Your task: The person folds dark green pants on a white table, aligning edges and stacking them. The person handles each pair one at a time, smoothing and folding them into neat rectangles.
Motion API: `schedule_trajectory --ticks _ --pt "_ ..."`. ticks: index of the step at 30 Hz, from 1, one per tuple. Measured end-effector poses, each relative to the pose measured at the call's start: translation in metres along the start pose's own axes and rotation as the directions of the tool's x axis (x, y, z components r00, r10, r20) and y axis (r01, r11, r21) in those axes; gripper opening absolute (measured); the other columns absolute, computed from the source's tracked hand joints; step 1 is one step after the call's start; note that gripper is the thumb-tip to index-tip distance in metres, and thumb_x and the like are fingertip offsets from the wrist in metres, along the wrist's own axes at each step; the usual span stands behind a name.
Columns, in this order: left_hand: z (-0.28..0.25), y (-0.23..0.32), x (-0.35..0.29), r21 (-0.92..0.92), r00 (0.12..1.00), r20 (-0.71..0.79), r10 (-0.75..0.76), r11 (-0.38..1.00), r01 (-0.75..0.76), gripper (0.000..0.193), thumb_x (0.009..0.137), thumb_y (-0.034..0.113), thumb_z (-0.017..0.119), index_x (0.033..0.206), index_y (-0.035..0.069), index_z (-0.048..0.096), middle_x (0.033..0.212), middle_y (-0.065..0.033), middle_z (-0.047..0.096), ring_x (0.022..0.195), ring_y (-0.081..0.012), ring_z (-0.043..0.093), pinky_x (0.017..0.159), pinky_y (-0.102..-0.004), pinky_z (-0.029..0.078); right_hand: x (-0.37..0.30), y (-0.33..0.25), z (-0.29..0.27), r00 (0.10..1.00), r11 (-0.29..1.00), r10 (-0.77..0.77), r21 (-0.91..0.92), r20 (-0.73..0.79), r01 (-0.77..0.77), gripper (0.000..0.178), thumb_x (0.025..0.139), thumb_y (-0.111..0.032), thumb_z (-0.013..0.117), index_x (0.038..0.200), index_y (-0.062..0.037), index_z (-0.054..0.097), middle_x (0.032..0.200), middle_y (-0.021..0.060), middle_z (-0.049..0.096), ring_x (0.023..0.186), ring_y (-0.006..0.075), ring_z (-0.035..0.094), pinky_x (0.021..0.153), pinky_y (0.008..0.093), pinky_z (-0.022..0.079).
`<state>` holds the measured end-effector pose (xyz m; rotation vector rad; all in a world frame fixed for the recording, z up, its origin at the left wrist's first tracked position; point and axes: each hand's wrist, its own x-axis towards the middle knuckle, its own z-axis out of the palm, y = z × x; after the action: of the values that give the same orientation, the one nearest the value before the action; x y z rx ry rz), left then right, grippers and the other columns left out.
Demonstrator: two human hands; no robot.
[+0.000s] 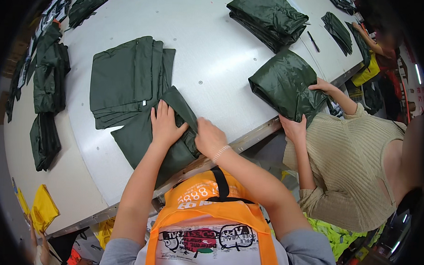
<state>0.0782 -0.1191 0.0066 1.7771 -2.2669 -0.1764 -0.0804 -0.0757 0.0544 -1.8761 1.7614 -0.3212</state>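
Note:
A dark green garment (pixel 136 136) of thin, slightly shiny fabric lies partly folded at the table's near edge, in front of me. My left hand (pixel 164 125) rests flat on it, fingers stretched out and thumb apart. Just to the right, my right hand (pixel 211 138) is closed on a turned-up fold of the same garment; its fingertips are partly hidden by the cloth. Beyond my left hand, a stack of folded dark green garments (pixel 120 76) touches the garment's far side.
At my right, a co-worker's hands (pixel 295 129) hold a green folded bundle (pixel 285 83). Another green pile (pixel 269 16) and a pen (pixel 313 41) lie farther back. Green bundles (pixel 49 78) line the left side. Yellow cloth (pixel 44 208) hangs at the lower left. The white table (pixel 201 61) has a near edge.

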Motion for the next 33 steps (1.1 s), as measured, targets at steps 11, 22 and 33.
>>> schedule_trajectory --ticks 11,22,33 --pt "-0.011 0.037 -0.043 -0.187 0.945 0.301 0.130 0.980 -0.076 0.100 0.075 0.057 0.062 0.143 -0.004 0.022 0.152 -0.0258 0.007 0.142 -0.0377 0.005 0.111 -0.0564 0.006 -0.013 0.046 0.022 0.952 0.834 0.294 0.464 0.086 -0.299 0.020 0.083 -0.019 0.062 0.077 -0.0004 0.058 0.070 0.0185 0.062 0.069 0.0379 0.060 0.065 0.0420 0.048" --pt "0.014 0.056 -0.043 0.216 0.966 0.259 -0.013 0.975 -0.045 0.076 0.072 0.033 0.065 0.130 -0.009 0.042 0.148 -0.0298 0.018 0.141 -0.0381 0.013 0.105 -0.0641 0.014 -0.033 0.021 0.014 0.984 0.984 -0.178 0.010 -0.024 0.178 0.010 0.079 -0.007 0.057 0.075 -0.0007 0.051 0.068 0.0234 0.060 0.068 0.0419 0.060 0.064 0.0496 0.049" --pt "-0.004 0.047 -0.088 -0.026 0.977 0.195 0.081 0.997 -0.077 0.069 0.074 0.034 0.064 0.132 0.001 0.045 0.151 -0.0207 0.020 0.140 -0.0396 0.012 0.108 -0.0619 0.011 -0.052 0.003 0.010 0.968 0.968 -0.249 0.007 0.002 0.249 0.006 0.080 -0.007 0.055 0.081 -0.0008 0.053 0.072 0.0207 0.062 0.069 0.0394 0.062 0.063 0.0462 0.051"
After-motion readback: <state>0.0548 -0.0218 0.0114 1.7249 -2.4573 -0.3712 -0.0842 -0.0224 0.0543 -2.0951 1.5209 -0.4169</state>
